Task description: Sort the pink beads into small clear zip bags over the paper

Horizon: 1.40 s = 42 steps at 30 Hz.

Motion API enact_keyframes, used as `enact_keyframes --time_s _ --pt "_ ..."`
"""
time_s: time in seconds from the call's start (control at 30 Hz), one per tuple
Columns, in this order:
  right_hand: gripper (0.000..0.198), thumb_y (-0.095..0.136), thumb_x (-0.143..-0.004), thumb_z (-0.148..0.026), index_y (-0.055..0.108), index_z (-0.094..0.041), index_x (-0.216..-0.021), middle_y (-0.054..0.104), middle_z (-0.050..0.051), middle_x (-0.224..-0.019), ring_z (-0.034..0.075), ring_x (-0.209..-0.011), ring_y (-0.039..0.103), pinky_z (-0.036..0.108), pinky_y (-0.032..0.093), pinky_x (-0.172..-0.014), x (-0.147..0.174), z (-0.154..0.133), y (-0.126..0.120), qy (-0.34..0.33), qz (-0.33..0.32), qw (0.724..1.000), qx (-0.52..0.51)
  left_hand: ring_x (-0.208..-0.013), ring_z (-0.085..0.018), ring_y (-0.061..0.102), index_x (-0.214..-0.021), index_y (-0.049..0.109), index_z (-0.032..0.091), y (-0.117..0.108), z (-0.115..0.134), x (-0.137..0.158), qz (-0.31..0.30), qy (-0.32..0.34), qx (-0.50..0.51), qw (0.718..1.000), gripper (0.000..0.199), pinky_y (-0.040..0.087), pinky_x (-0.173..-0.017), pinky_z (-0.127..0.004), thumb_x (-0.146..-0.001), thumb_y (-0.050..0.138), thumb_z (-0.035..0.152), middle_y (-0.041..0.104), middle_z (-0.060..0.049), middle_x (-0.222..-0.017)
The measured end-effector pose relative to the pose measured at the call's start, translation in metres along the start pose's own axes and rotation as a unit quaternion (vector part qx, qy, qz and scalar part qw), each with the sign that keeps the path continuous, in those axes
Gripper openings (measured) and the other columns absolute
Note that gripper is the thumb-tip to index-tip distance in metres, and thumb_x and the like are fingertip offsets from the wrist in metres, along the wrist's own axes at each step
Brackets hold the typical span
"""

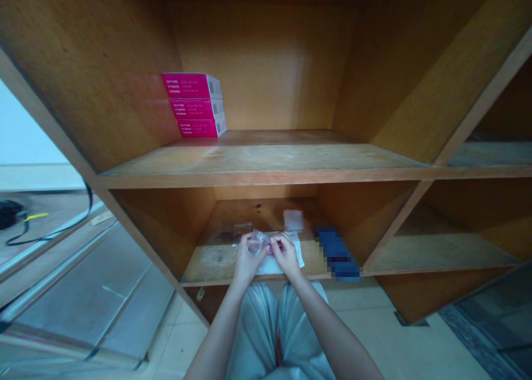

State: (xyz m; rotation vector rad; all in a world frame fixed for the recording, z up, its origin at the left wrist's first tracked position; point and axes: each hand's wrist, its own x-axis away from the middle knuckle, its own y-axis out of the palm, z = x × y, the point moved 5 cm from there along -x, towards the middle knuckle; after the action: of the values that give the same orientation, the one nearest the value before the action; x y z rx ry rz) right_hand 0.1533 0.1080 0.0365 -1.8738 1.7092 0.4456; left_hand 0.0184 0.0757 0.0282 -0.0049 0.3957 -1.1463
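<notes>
Both my hands meet over the lower shelf. My left hand (250, 259) is closed on a small clear plastic bag (259, 239), pinching its edge. My right hand (285, 252) pinches at the right side of the same bag, fingertips pressed together; something small and reddish shows near them, too small to name. Under the hands lies a white sheet (269, 265), partly covered by them. A clear packet (293, 220) lies just behind my right hand, and another clear plastic piece (241, 231) lies behind my left.
Three stacked pink boxes (194, 108) stand at the left of the upper shelf (266, 158). A blurred-out blue object (337, 253) lies right of my hands. Wooden dividers bound the compartment on both sides. A glass-topped frame (95, 291) stands at the left, with a black cable (62, 233) behind.
</notes>
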Motion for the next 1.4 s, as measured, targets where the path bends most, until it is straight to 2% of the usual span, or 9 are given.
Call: enact_keyframes --time_s 0.2,0.43,0.6,0.7,0.8,1.03,1.4 --pt "0.016 0.046 -0.082 -0.028 0.054 -0.019 -0.071 0.055 0.003 -0.076 0.014 -0.072 0.052 0.025 0.041 -0.063 -0.001 -0.001 0.004 -0.015 -0.032 0.999 -0.013 -0.074 -0.017 0.061 -0.101 0.042 0.018 0.003 -0.011 0.000 -0.028 -0.021 0.059 0.998 0.050 0.046 -0.071 -0.032 -0.061 0.069 0.029 0.062 -0.004 -0.080" --pt "0.020 0.041 -0.085 -0.028 0.052 -0.019 -0.071 0.054 0.002 -0.074 0.014 -0.071 0.051 0.025 0.040 -0.065 0.000 0.006 0.003 0.002 -0.015 1.000 -0.009 -0.076 -0.017 0.062 -0.103 0.039 0.018 0.004 -0.012 0.002 -0.033 -0.039 0.097 0.994 0.056 0.046 -0.071 -0.031 -0.059 0.071 0.028 0.063 -0.006 -0.086" --pt "0.020 0.039 -0.085 -0.028 0.050 -0.019 -0.071 0.052 0.001 -0.069 0.014 -0.067 0.049 0.025 0.039 -0.063 0.001 0.011 0.001 0.020 -0.005 1.000 -0.003 -0.061 -0.014 0.060 -0.098 0.043 0.018 -0.002 -0.002 0.004 -0.039 -0.130 0.152 0.979 0.048 0.045 -0.057 -0.024 -0.062 0.068 0.037 0.063 -0.001 -0.071" --pt "0.021 0.039 -0.085 -0.028 0.050 -0.019 -0.070 0.049 0.000 -0.067 0.013 -0.065 0.048 0.024 0.038 -0.062 0.001 0.010 0.001 0.024 -0.008 1.000 -0.004 -0.055 -0.012 0.057 -0.088 0.050 0.017 -0.005 0.000 0.000 -0.047 -0.167 0.176 0.969 0.037 0.042 -0.051 -0.021 -0.063 0.066 0.039 0.061 0.001 -0.064" --pt "0.021 0.039 -0.085 -0.027 0.050 -0.019 -0.069 0.049 0.000 -0.066 0.013 -0.064 0.048 0.023 0.037 -0.061 0.001 0.009 0.002 0.022 -0.012 1.000 0.002 -0.054 -0.012 0.055 -0.078 0.056 0.015 -0.006 -0.005 -0.007 -0.067 -0.162 0.193 0.965 0.031 0.040 -0.050 -0.020 -0.063 0.066 0.041 0.062 0.000 -0.064" --pt "0.020 0.041 -0.084 -0.028 0.053 -0.018 -0.071 0.052 0.000 -0.067 0.013 -0.064 0.049 0.023 0.038 -0.059 0.000 0.007 0.003 0.017 -0.023 0.999 0.015 -0.051 -0.009 0.053 -0.079 0.060 0.015 -0.004 -0.029 -0.009 -0.068 -0.127 0.220 0.965 0.028 0.039 -0.049 -0.019 -0.067 0.063 0.040 0.060 0.001 -0.063" --pt "0.014 0.048 -0.081 -0.026 0.057 -0.019 -0.072 0.058 0.003 -0.074 0.014 -0.068 0.053 0.024 0.041 -0.059 0.001 0.002 0.008 -0.020 -0.043 0.999 -0.001 -0.045 -0.009 0.051 -0.078 0.060 0.015 -0.004 -0.024 -0.005 -0.084 -0.123 0.221 0.964 0.029 0.039 -0.047 -0.020 -0.065 0.064 0.040 0.059 0.001 -0.059"
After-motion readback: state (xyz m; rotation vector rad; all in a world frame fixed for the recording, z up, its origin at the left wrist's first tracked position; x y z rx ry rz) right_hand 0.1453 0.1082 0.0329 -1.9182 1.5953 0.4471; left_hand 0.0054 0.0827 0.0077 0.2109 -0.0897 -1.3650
